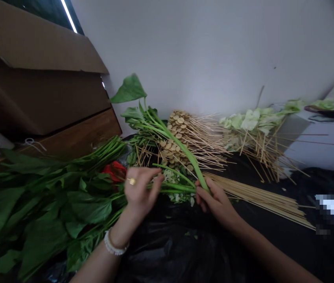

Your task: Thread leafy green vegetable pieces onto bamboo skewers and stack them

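A bunch of green leafy stalks (181,146) is pinched at its lower end in my right hand (212,198), with a leaf (130,89) at its far top left. Thinner green stems run left from the same grip, towards my left hand (141,188). That hand, with a gold ring and a white bead bracelet, has its thumb and fingers apart, beside the thin stems; no stem shows clearly between them. A large heap of dark green leaves (43,208) lies at the left. Chopped pale green pieces (181,198) lie below the stems.
Skewers with round tan slices (177,124) lie by the wall, beside skewers with pale leaves (251,120). Bare skewers (264,196) lie right of my right hand. A cardboard box (45,94) stands at upper left. Black plastic (172,247) covers the surface; something red (115,171) shows among the leaves.
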A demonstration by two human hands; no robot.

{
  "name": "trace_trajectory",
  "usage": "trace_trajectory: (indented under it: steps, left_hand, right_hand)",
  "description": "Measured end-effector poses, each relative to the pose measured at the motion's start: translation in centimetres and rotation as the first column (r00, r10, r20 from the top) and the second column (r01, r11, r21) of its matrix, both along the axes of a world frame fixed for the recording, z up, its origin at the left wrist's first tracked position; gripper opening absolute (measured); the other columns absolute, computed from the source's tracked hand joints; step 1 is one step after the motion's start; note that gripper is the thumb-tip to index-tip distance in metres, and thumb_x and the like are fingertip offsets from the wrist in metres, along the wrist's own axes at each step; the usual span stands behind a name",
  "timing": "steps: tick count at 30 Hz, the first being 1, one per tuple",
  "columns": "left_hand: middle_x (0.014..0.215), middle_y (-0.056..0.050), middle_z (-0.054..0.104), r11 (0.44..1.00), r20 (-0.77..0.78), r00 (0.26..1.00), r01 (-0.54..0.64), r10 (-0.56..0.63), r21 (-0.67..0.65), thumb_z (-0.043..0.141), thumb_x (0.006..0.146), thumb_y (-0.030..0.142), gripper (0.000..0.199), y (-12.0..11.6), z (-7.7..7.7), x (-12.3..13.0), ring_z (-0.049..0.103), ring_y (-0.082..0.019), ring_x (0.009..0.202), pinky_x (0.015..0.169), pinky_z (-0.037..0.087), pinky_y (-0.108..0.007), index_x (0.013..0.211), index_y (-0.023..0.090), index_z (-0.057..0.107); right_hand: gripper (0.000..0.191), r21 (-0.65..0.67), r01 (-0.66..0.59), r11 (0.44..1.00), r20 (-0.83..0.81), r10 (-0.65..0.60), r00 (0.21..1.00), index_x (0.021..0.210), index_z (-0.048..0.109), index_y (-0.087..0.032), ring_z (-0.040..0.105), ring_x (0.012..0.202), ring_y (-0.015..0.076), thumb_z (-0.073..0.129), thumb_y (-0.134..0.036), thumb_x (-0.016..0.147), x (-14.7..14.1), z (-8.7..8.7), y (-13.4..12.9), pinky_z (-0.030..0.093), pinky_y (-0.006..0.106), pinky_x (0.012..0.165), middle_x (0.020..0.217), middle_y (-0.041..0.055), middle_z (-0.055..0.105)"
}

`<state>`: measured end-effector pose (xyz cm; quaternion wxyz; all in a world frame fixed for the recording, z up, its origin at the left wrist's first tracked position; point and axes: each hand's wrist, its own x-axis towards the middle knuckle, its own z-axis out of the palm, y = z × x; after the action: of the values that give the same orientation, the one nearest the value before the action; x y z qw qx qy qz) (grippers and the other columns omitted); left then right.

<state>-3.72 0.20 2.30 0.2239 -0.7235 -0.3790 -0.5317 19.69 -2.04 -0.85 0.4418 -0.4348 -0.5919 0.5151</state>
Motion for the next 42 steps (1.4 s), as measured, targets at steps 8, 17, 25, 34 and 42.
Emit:
trace_trajectory:
  steps: [8,17,25,34,42]
  left_hand:
    - [0.114,-0.007,0.067,0.973,-0.421,0.892,0.076,-0.165,-0.220,0.054,0.092,0.018,0.026,-1.6,-2.5,5.1,0.053,-0.024,0.115,0.099,0.038,-0.044,0.117,0.022,0.060]
    - [0.114,-0.006,0.064,0.941,-0.512,0.829,0.049,-0.226,-0.335,0.041,0.096,0.017,0.021,-1.5,-2.7,5.5,0.048,-0.021,0.122,0.117,0.011,-0.054,0.109,0.020,0.058]
    - [0.097,-0.007,0.061,0.868,-0.688,0.645,-0.075,-0.333,-0.491,0.044,0.094,0.020,0.014,-1.4,-2.7,5.5,0.057,-0.023,0.089,0.080,0.046,-0.038,0.102,0.017,0.055]
    - [0.087,-0.005,0.061,0.812,-0.502,0.784,0.005,-0.366,-0.584,0.051,0.084,0.020,0.006,-1.3,-4.0,5.6,0.058,-0.022,0.080,0.071,0.045,-0.032,0.088,0.018,0.055]
    - [0.065,0.002,0.048,0.654,0.197,0.944,0.327,-0.266,-0.682,0.036,0.086,0.013,0.023,-0.6,-1.9,3.9,0.048,-0.014,0.063,0.061,0.036,-0.026,0.067,0.019,0.048]
  right_hand:
    - [0.008,0.078,0.030,0.996,0.050,-0.034,0.998,0.098,0.044,-0.024,0.044,0.049,0.0093,0.044,-0.029,0.091,-0.3,-0.5,-0.9,0.035,0.022,0.047,0.067,-0.0062,0.053]
    - [0.018,0.144,0.027,0.989,0.123,-0.045,0.991,0.106,0.043,-0.023,0.045,0.059,0.0125,0.044,-0.020,0.088,-0.8,-0.8,-1.1,0.037,0.025,0.055,0.069,-0.0053,0.050]
    - [0.019,0.135,-0.035,0.990,0.200,0.007,0.980,0.103,0.043,-0.022,0.049,0.062,0.0133,0.043,-0.016,0.085,-0.9,-1.2,-1.1,0.038,0.026,0.060,0.069,-0.0050,0.052]
    - [0.015,0.033,-0.139,0.990,0.071,0.137,0.988,0.106,0.040,-0.023,0.043,0.054,0.0093,0.044,-0.025,0.092,-1.0,-1.0,-1.3,0.035,0.020,0.049,0.067,-0.0070,0.049]
    - [0.012,-0.037,-0.206,0.978,0.012,0.207,0.978,0.104,0.036,-0.023,0.040,0.046,0.0066,0.041,-0.029,0.094,-1.1,-0.4,-1.7,0.030,0.018,0.043,0.066,-0.0085,0.048]
